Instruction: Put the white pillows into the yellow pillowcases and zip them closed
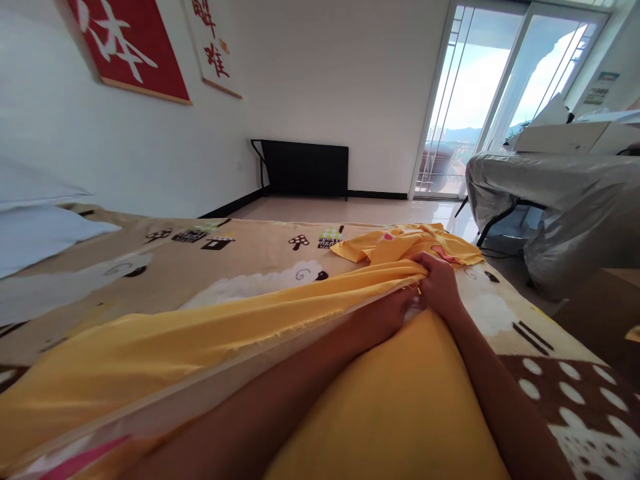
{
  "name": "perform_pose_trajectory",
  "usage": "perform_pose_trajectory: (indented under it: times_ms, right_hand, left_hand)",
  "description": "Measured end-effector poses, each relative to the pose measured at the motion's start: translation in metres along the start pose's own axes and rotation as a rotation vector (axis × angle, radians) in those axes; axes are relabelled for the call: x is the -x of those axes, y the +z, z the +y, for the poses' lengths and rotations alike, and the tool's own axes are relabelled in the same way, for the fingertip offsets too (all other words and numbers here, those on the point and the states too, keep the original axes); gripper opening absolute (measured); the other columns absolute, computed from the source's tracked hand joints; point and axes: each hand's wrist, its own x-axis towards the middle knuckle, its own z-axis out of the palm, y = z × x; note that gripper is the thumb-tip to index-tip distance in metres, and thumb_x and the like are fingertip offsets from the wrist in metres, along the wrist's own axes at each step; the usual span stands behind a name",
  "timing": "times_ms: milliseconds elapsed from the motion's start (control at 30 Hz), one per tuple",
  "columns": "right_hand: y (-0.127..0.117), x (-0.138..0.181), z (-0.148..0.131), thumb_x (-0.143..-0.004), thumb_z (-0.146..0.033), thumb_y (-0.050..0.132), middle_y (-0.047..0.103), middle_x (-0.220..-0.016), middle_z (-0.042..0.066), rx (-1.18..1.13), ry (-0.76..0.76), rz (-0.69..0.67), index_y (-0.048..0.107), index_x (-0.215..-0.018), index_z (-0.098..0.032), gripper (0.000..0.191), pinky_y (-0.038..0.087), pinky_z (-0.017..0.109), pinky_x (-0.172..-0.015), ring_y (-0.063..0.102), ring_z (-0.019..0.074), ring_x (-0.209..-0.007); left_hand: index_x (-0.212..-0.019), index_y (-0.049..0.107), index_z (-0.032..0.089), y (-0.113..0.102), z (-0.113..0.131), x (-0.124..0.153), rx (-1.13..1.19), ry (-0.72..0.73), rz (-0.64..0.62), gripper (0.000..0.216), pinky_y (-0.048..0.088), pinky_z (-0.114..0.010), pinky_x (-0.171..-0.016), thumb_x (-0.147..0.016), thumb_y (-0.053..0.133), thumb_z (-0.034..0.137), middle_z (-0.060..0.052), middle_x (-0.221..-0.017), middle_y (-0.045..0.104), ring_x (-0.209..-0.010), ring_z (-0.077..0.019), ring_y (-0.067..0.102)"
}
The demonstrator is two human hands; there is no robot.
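Right hand clenched on long thin yellow cloth, presumably to bunch folds; left hand just beside, partly hidden (can't tell its hold). Loose cloth beyond grip lies on beige sheep-print blanket.

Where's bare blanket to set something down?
Free: the beige sheep-patterned blanket beyond the long stretched yellow fabric, left of the crumpled yellow cloth; also its brown, white-spotted part right of the right arm. Crowded: around the left hand and right hand, where fabric bunches.
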Motion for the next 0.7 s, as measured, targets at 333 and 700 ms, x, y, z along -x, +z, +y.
perform_pose_trajectory:
  times_ms: [333, 700]
  right_hand:
    - [0.001, -0.001, -0.003, -0.050, -0.018, 0.043, 0.068, -0.068, 0.003, -0.218, 0.116, -0.127, 0.067, -0.078, -0.014, 0.037, 0.042, 0.021, -0.053, 0.059, 0.0160, -0.062]
    - [0.002, -0.001, -0.003, -0.050, -0.019, 0.042, 0.064, -0.062, 0.000, -0.145, 0.128, -0.154, 0.068, -0.078, -0.015, 0.039, 0.035, 0.019, -0.046, 0.049, 0.0111, -0.049]
  left_hand:
    - [-0.126, 0.054, 0.023, -0.002, -0.001, -0.011, 0.268, -0.446, 0.065, 0.041, 0.029, -0.040, -0.115, -0.086, 0.049, 0.031, -0.002, -0.135, 0.054, -0.126, -0.0224, 0.047]
    - [-0.128, 0.052, 0.025, 0.009, -0.012, -0.004, 0.261, -0.503, 0.230, 0.044, 0.016, -0.041, -0.119, -0.087, 0.046, 0.040, -0.001, -0.143, 0.044, -0.136, -0.0220, 0.034]
